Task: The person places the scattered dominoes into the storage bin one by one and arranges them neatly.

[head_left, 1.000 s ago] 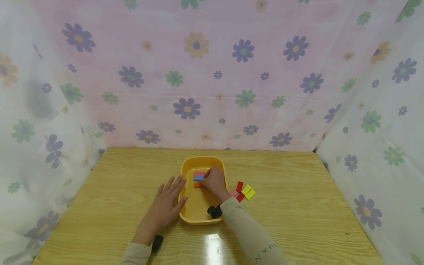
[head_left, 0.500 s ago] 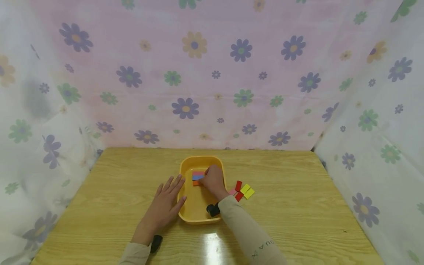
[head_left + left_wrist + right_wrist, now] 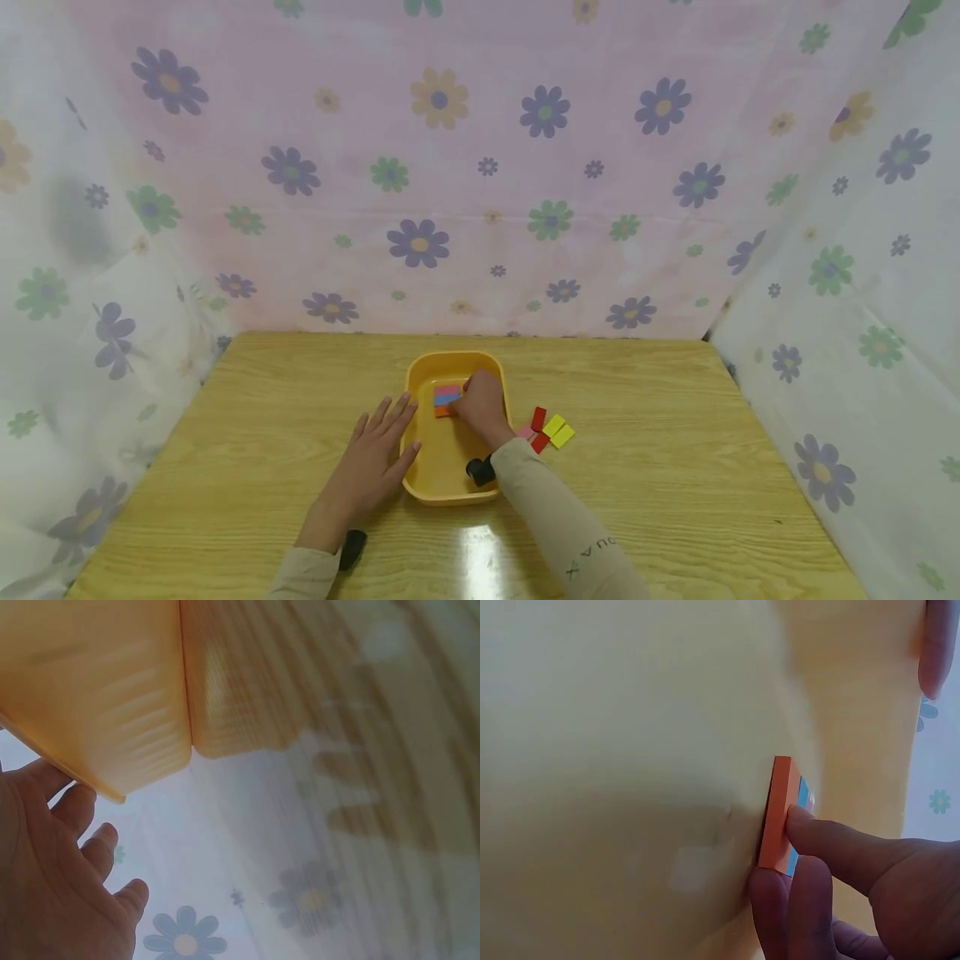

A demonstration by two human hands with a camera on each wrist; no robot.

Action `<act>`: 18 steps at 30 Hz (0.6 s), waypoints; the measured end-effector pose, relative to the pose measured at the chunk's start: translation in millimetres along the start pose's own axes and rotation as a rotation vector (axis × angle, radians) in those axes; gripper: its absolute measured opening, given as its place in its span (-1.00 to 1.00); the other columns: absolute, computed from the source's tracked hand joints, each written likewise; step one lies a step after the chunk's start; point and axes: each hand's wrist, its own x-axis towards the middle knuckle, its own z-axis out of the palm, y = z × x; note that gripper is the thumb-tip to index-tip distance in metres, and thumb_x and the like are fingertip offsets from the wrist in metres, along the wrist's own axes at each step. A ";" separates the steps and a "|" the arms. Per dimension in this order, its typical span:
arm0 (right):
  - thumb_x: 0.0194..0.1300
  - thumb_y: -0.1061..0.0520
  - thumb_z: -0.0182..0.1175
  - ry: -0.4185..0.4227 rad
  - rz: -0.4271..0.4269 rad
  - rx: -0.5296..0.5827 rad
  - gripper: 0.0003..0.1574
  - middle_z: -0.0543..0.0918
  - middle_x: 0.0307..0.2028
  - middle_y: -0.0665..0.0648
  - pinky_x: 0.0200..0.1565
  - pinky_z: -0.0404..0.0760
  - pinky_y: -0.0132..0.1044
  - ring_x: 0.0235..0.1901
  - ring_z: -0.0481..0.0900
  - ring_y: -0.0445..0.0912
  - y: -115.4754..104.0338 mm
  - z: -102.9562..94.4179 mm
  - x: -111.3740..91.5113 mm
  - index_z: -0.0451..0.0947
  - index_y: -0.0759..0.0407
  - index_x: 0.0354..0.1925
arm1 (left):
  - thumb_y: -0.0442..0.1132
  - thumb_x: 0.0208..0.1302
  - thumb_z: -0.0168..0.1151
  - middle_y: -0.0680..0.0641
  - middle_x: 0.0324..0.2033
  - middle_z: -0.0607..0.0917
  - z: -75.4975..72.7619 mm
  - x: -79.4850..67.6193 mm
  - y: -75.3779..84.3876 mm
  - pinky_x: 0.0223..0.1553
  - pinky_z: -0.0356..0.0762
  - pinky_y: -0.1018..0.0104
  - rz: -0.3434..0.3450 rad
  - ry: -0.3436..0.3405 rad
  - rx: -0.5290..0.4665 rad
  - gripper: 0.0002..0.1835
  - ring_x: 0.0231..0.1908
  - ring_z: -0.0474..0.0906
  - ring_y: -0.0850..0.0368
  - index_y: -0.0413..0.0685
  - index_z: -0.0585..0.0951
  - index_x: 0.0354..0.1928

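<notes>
A yellow plastic tray (image 3: 438, 458) stands on the wooden table. Inside, toward its far end, a pink block (image 3: 447, 389), a blue block (image 3: 446, 399) and an orange block (image 3: 442, 412) lie side by side in a row. My right hand (image 3: 483, 408) reaches into the tray and holds the orange block (image 3: 778, 817), thumb on its face and fingertips at its near end. That hand hides the blocks' right ends in the head view. With fingers spread and fairly straight, my left hand (image 3: 367, 467) rests against the tray's left rim; the left wrist view shows its fingertips at the rim.
Right of the tray lies a loose group of blocks: red blocks (image 3: 539, 419), yellow blocks (image 3: 562, 436) and a pink block (image 3: 526, 432) partly behind the right wrist. A flowered curtain (image 3: 480, 208) encloses the table (image 3: 660, 467) at the back and both sides.
The orange block has shifted slightly away from me, closing the gap to the blue block, with my right hand on it. My left hand stays at the tray's rim.
</notes>
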 end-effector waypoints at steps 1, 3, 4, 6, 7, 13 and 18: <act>-0.09 0.31 0.54 0.000 -0.001 -0.002 -0.18 -0.07 -0.74 -0.10 -0.68 -0.08 -0.37 -0.72 -0.12 -0.20 -0.5 -0.2 -0.3 0.01 0.01 -0.79 | 0.01 0.53 0.10 -0.07 0.57 0.18 -0.2 0.1 0.1 0.47 -0.06 -0.40 0.002 0.003 0.002 -0.33 0.56 0.02 -0.25 -0.09 0.26 0.55; -0.08 0.30 0.55 -0.002 0.003 -0.007 -0.17 -0.08 -0.74 -0.11 -0.68 -0.09 -0.38 -0.73 -0.13 -0.21 -1.2 -0.3 -0.6 0.01 -0.01 -0.79 | 0.01 0.53 0.10 -0.08 0.56 0.19 -0.4 0.2 0.2 0.47 -0.06 -0.40 0.002 0.004 0.004 -0.33 0.56 0.03 -0.25 -0.09 0.27 0.55; -0.08 0.30 0.55 -0.003 0.006 -0.010 -0.16 -0.08 -0.74 -0.11 -0.68 -0.08 -0.38 -0.72 -0.13 -0.21 -1.8 -0.2 -0.4 0.00 -0.01 -0.78 | 0.01 0.53 0.10 -0.07 0.57 0.19 -0.4 0.4 -0.2 0.47 -0.06 -0.39 0.000 0.003 0.006 -0.33 0.56 0.03 -0.24 -0.08 0.27 0.55; -0.07 0.29 0.56 -0.004 0.009 -0.015 -0.16 -0.07 -0.74 -0.11 -0.68 -0.08 -0.38 -0.72 -0.13 -0.21 -2.7 -0.2 -0.4 0.00 0.00 -0.78 | 0.02 0.53 0.10 -0.07 0.57 0.18 -0.4 0.6 -0.9 0.47 -0.06 -0.39 -0.001 0.003 0.009 -0.33 0.56 0.03 -0.24 -0.07 0.27 0.55; -0.07 0.29 0.56 -0.003 0.011 -0.016 -0.17 -0.05 -0.74 -0.11 -0.68 -0.07 -0.38 -0.72 -0.11 -0.21 -3.1 -0.1 -0.2 0.02 0.00 -0.77 | 0.02 0.53 0.10 -0.07 0.57 0.18 0.0 0.7 -1.4 0.47 -0.07 -0.39 -0.001 0.003 0.009 -0.33 0.56 0.03 -0.24 -0.07 0.27 0.55; -0.06 0.30 0.54 -0.003 0.008 -0.018 -0.21 -0.03 -0.77 -0.10 -0.69 -0.05 -0.39 -0.75 -0.08 -0.21 -3.0 0.0 -0.2 0.06 0.02 -0.80 | 0.05 0.55 0.06 -0.08 0.56 0.20 2.6 0.0 -3.8 0.46 -0.06 -0.41 0.012 0.019 0.002 -0.34 0.55 0.04 -0.25 -0.08 0.27 0.55; -0.05 0.30 0.55 0.001 -0.006 0.006 -0.18 -0.06 -0.80 -0.11 -0.69 -0.07 -0.38 -0.77 -0.10 -0.21 -1.9 -2.1 0.6 0.04 0.01 -0.81 | 0.03 0.55 0.07 -0.09 0.57 0.18 3.5 -0.3 -4.2 0.46 -0.08 -0.42 0.019 0.022 -0.019 -0.34 0.56 0.03 -0.27 -0.08 0.26 0.55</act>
